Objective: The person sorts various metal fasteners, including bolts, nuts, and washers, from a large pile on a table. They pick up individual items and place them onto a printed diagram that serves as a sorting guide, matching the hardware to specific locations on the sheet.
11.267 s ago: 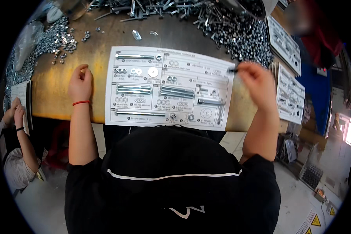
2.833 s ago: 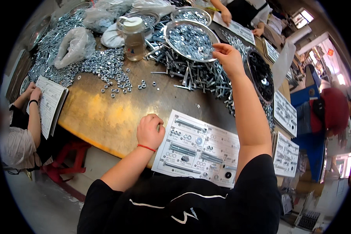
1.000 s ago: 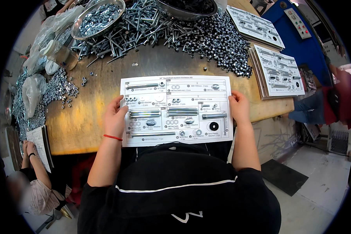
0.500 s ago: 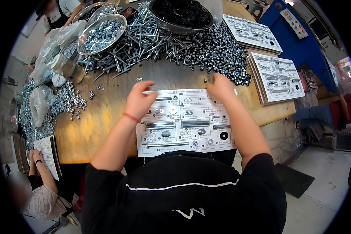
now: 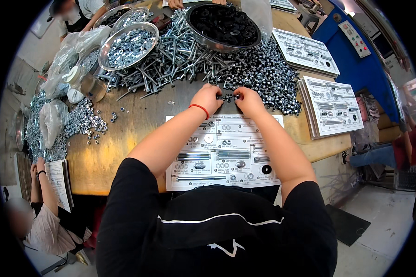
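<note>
My left hand (image 5: 207,100), a red band round its wrist, reaches to the near edge of the nut pile with fingers curled in a pinch at small metal nuts. Facing it, my right hand (image 5: 250,102) pinches a dark-looking nut between thumb and fingertips. A few loose nuts (image 5: 227,98) lie on the table between both hands. Below my wrists lies a white printed card (image 5: 208,183) carrying bolts, washers, nuts and a black ring (image 5: 265,170). Beyond my hands spreads the heap of nuts (image 5: 270,74), beside a heap of long bolts (image 5: 173,62).
A steel bowl of black washers (image 5: 223,25) stands on the heap, a bowl of metal washers (image 5: 128,46) to its left. Stacked filled cards (image 5: 333,104) sit at right. More nuts (image 5: 90,120), plastic bags (image 5: 51,121) and a jar (image 5: 92,87) are at left. Co-workers sit left and far.
Both hands have moved forward and closer together, from above the card's far edge to the nuts at the pile's edge. Their fingers have closed in. The view has shifted slightly.
</note>
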The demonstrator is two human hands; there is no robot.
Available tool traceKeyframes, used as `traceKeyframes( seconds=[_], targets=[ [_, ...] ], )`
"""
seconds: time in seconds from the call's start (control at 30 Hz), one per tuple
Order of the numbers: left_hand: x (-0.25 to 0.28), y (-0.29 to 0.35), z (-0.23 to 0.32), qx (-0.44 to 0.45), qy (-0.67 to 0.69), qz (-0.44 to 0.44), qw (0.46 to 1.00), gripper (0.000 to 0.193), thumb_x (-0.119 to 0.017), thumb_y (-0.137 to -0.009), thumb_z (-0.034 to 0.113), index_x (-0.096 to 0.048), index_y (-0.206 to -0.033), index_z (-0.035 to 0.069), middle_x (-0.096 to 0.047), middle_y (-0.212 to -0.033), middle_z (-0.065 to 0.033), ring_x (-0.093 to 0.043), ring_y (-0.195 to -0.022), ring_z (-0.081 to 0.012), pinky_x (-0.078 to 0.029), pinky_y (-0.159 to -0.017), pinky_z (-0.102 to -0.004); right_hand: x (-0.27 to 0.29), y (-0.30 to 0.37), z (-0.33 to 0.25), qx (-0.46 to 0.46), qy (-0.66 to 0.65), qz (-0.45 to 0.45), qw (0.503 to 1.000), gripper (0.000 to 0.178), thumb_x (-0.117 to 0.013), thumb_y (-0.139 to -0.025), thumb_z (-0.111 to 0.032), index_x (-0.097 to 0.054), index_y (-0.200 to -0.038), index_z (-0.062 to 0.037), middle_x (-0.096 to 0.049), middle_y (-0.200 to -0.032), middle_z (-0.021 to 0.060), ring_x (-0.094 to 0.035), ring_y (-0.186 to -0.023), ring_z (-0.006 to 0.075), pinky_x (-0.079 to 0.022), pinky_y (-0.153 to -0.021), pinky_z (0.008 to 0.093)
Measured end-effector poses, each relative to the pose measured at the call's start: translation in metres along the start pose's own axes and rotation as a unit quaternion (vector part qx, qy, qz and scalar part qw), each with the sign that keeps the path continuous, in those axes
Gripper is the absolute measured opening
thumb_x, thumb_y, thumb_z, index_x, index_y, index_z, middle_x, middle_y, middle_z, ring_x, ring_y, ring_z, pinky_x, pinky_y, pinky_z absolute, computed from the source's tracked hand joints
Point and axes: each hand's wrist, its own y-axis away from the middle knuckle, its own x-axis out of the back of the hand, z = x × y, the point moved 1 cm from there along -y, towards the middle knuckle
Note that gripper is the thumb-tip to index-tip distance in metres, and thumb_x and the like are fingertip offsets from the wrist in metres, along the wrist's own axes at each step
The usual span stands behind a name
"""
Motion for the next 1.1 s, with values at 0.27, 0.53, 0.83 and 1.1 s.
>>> traceKeyframes(
  seconds=[0.27, 0.53, 0.83, 1.1],
  targets=[
    [0.009, 0.009, 0.001, 0.014, 0.005, -0.019, 1.0, 0.032, -0.075, -0.078, 0.016, -0.07, -0.109, 0.01, -0.062, -0.11, -0.0115, -0.062, -0.102, -0.0294, -0.05, -0.091, -0.0363, 0.011, 0.004, 0.015, -0.035, -0.064, 0.002, 0.997, 0.019, -0.066, -0.083, -0.015, -0.068, -0.098, -0.0044, -0.069, -0.086, 0.0136, -0.066, -0.079, 0.0292, -0.052, -0.073, 0.038],
    [-0.007, 0.005, 0.002, -0.034, -0.004, 0.017, 0.999, 0.026, -0.07, -0.081, 0.013, -0.07, -0.107, 0.011, -0.062, -0.111, -0.0106, -0.059, -0.107, -0.0304, -0.048, -0.093, -0.0378, 0.014, 0.012, 0.009, 0.032, 0.104, -0.003, 0.994, 0.024, -0.066, -0.079, -0.011, -0.064, -0.102, -0.0066, -0.065, -0.097, 0.0146, -0.063, -0.092, 0.0348, -0.052, -0.081, 0.043],
    [-0.011, 0.008, 0.016, -0.04, -0.001, 0.034, 0.999, 0.018, -0.07, -0.081, 0.014, -0.072, -0.098, 0.008, -0.063, -0.102, -0.0109, -0.058, -0.105, -0.031, -0.048, -0.091, -0.0387, 0.004, 0.01, -0.003, 0.08, 0.076, 0.06, 0.992, 0.022, -0.072, -0.075, -0.01, -0.069, -0.097, -0.0108, -0.062, -0.099, 0.0089, -0.059, -0.101, 0.0301, -0.05, -0.084, 0.0394],
    [-0.014, 0.007, 0.008, -0.076, -0.023, 0.023, 0.997, 0.015, -0.065, -0.083, 0.01, -0.072, -0.097, 0.008, -0.064, -0.1, -0.0125, -0.059, -0.101, -0.0324, -0.048, -0.09, -0.0408, 0.002, 0.007, 0.006, 0.136, 0.047, 0.097, 0.985, 0.015, -0.073, -0.078, -0.014, -0.075, -0.092, -0.0121, -0.064, -0.095, 0.0073, -0.061, -0.096, 0.0288, -0.051, -0.082, 0.0391]
  ],
)
